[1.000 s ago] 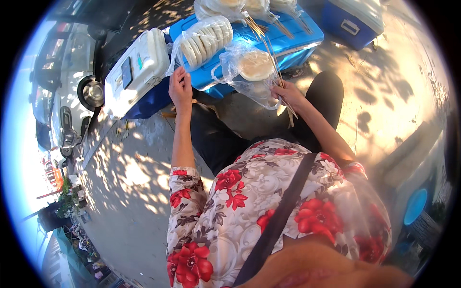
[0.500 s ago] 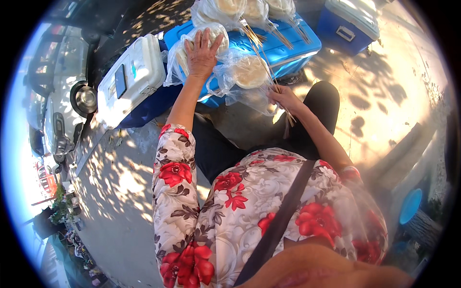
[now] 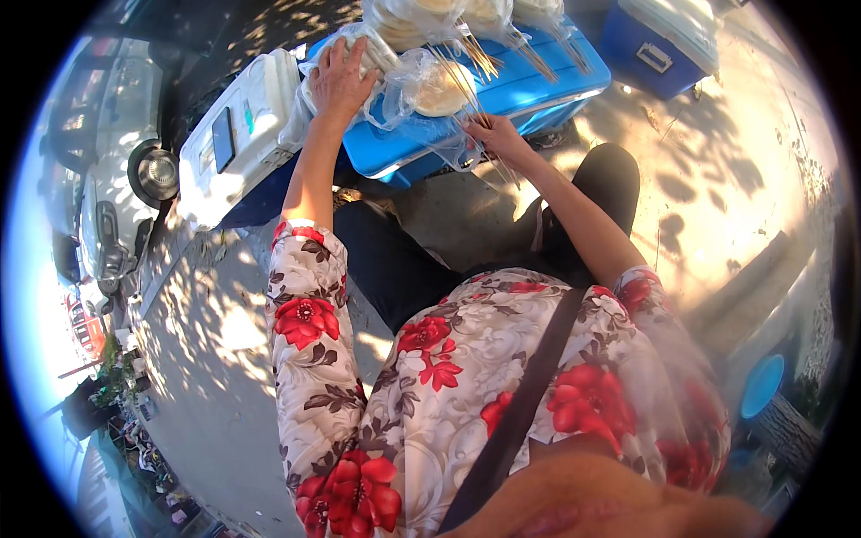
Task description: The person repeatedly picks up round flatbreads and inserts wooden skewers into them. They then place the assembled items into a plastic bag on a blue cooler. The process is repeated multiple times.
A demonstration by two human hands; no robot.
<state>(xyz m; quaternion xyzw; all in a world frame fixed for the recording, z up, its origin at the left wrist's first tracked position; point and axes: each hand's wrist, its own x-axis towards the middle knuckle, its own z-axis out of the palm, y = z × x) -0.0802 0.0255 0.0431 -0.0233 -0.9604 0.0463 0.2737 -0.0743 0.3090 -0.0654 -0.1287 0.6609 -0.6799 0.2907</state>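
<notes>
While your right hand [image 3: 496, 136] keeps its pinch on a few thin sticks [image 3: 473, 100], your left hand [image 3: 341, 82] has moved from the near end of the bagged stack [image 3: 381, 56] to lie on top of it. One second ago its fingertips were gathered at the loose plastic; now its fingers are parted across the bag, thumb held out to the right. You cannot tell from this angle whether they press in or merely rest. The stack, a row of pale flat rounds in clear plastic, lies at the left end of the bright blue cooler [image 3: 547, 94], close to the white-lidded cooler [image 3: 242, 125] that bears a phone [image 3: 222, 140].

Your right hand has also shifted up and leftward, and the single pale round [image 3: 441, 91] in its clear bag [image 3: 408, 108] has come with it, nearer the stack. That round shows over the blue lid, just beside your left hand; whether it touches the lid is unclear. The sticks cross the bag's right side, their lower ends past your fingers.

With the left hand spread over the stack and the right closed on the sticks, both hands seem occupied, each with a different package. More bagged rounds [image 3: 426, 13] sit along the lid's far side.
</notes>
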